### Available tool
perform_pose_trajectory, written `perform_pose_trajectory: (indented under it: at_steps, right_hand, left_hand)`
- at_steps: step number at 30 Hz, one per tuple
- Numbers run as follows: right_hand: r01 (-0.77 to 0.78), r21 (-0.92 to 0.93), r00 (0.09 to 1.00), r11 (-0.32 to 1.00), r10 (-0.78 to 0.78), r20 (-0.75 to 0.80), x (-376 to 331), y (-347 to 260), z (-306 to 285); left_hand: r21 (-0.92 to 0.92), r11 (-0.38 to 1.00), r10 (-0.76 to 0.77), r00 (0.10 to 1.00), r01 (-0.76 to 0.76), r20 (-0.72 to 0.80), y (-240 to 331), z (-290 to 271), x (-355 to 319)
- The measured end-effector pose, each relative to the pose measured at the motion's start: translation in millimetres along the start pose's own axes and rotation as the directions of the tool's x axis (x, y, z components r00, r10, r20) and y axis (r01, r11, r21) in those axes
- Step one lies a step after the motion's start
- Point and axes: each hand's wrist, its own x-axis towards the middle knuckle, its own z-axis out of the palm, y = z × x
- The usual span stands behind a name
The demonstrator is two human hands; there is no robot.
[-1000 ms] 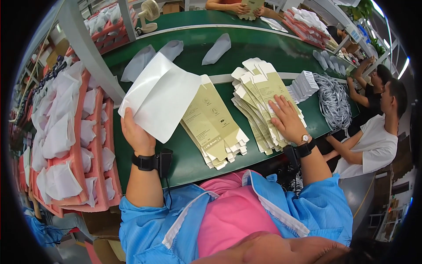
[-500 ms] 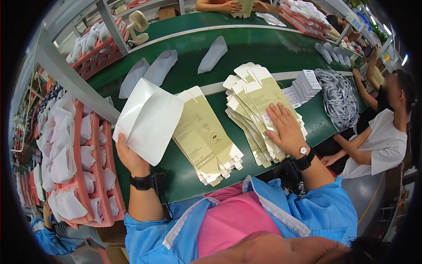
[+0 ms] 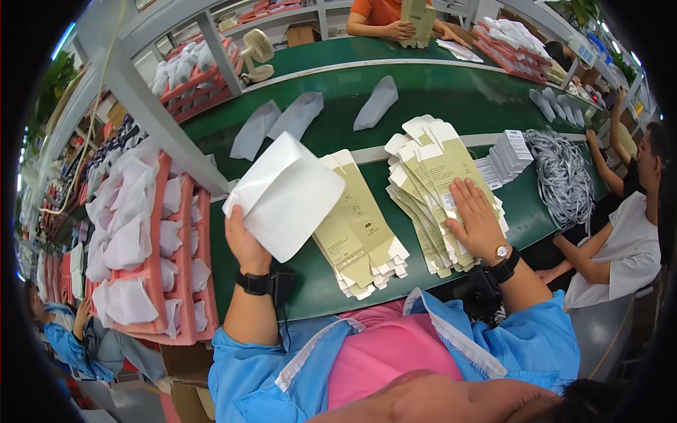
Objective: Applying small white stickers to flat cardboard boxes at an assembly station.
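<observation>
Green bench [image 3: 423,99]: white pouch [image 3: 285,197] pinched btwn L fingers [image 3: 236,220].

Left hand [image 3: 243,243] raised, fingers gripping; right hand [image 3: 477,220] flat, palm down

Two fanned stacks of flat pale-yellow carton blanks lie on the green table: one stack [image 3: 360,225] at the centre, the other stack [image 3: 437,190] toward three o'clock. Three grey-white pouches [image 3: 303,116] rest on the belt toward twelve o'clock. One white folded sheet [image 3: 285,197] is raised at nine o'clock from the centre. One stack of small white cards [image 3: 511,151] and one heap of grey cords [image 3: 564,176] sit toward two o'clock. One small fan [image 3: 255,51] stands at eleven o'clock.
</observation>
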Motion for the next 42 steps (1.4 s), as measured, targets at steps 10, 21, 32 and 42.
perform_pose_trajectory:
  at_steps: [10, 21, 32, 42]
  right_hand:
    - [0.141, 0.115, 0.982, 0.983, -0.154, 0.113, 17.1, -46.2, -78.3]
    - [0.004, 0.776, 0.814, 0.631, -0.453, 0.364, 99.1, -105.3, -75.8]
    - [0.174, 0.854, 0.889, 0.49, -0.451, 0.078, 139.4, -99.8, -41.2]
    - [0.166, 0.803, 0.986, 0.573, -0.094, -0.136, 193.9, -10.5, -6.5]
  left_hand:
    - [-0.051, 0.997, -0.048, 0.984, 0.057, 0.17, 3.5, 4.8, -4.5]
    - [-0.072, 0.977, -0.156, 0.899, 0.202, 0.41, 16.4, 16.1, -16.8]
    - [-0.167, 0.928, -0.237, 0.874, 0.333, 0.425, 9.0, 8.8, -13.2]
    - [-0.005, 0.976, -0.199, 0.896, 0.219, 0.398, 13.8, 2.0, -6.1]
